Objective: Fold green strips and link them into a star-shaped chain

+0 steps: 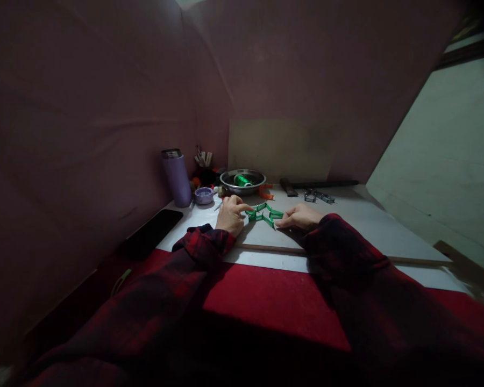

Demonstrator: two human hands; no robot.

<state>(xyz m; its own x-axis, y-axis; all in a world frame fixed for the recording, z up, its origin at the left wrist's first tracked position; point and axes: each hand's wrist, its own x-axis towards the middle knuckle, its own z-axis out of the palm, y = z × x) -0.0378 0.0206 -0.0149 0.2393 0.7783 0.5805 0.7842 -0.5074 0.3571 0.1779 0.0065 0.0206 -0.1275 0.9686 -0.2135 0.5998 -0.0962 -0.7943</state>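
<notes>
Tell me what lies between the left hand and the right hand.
In the head view, a zigzag green outline around small upright pins lies between the left hand and the right hand, on the white board.

Two arms (358, 263) in red-and-black plaid sleeves (201, 247) reach forward, bare left hand (230, 214) arched palm-down, bare right hand (303, 216) pinching inward.

Head camera looks forward, down across white board (383, 231)
</notes>
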